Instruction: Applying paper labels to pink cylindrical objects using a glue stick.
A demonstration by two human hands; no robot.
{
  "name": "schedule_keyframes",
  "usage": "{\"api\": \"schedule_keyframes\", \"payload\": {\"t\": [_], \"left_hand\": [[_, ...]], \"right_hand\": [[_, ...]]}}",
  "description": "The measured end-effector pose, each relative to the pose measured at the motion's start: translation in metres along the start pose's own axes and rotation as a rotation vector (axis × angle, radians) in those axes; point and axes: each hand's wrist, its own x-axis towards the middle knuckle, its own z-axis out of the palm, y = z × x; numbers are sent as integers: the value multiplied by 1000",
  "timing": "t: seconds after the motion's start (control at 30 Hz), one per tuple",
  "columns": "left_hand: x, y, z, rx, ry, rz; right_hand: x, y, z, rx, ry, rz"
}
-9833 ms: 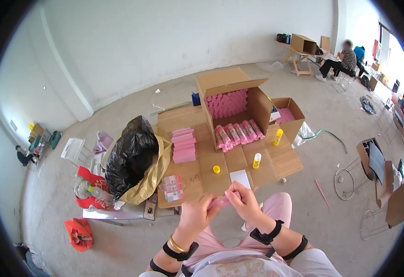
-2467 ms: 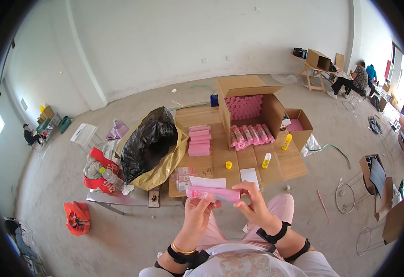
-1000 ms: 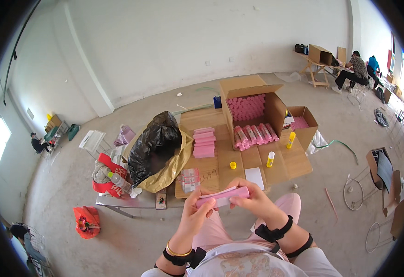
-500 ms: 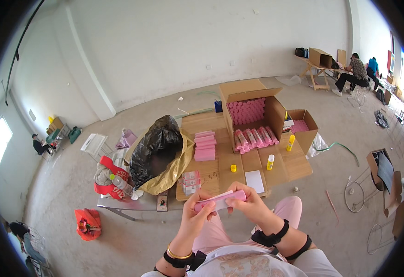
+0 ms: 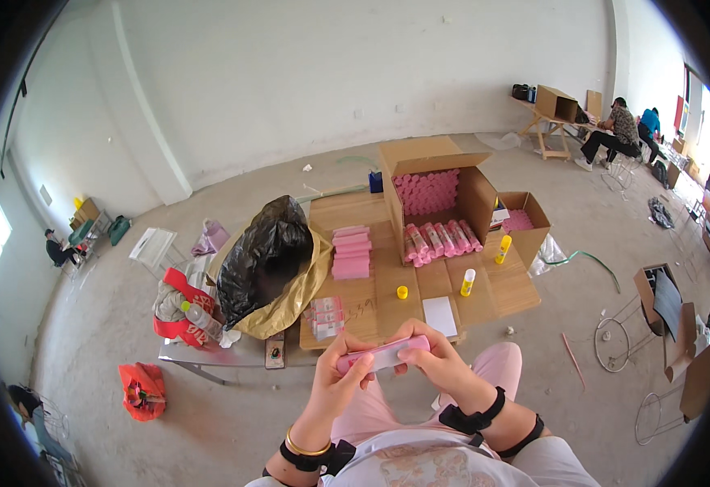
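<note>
A small pink roll (image 5: 384, 355) with a pale label strip on its face lies level between my hands, just in front of the table's near edge. My left hand (image 5: 339, 367) pinches its left end, thumb on the front. At the other end, my right hand (image 5: 436, 360) is closed on it, with the thumb pressed on the label. Beyond my hands are printed label slips (image 5: 326, 316), a white paper pad (image 5: 439, 316), a yellow cap (image 5: 402, 292) and an uncapped glue stick (image 5: 468, 282). Another yellow glue stick (image 5: 503, 249) stands farther right.
Flat pink pieces (image 5: 351, 253) are stacked on the wooden table (image 5: 347, 213). An open cardboard box (image 5: 475, 203) holds many pink rolls, several labelled ones (image 5: 440, 241) at its front. A black-lined bag (image 5: 267, 268), a phone (image 5: 275, 351) and a plastic bottle (image 5: 202, 319) are left.
The white edge that stuck up behind the pink roll no longer shows, and the roll looks more tightly wrapped. Both hands keep their hold. The whole view has shifted slightly.
</note>
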Motion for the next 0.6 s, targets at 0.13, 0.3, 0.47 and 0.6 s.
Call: {"api": "schedule_keyframes", "payload": {"t": [0.13,0.3,0.47,0.6], "left_hand": [[0,-1,-2,-46,12,16],[3,0,-3,-74,10,-11],[3,-5,-3,-91,11,-38],[0,-1,1,-137,0,-45]], "right_hand": [[1,2,6,24,18,-12],[2,2,9,-5,41,-21],[0,4,14,1,131,-23],[0,6,10,20,160,-11]]}}
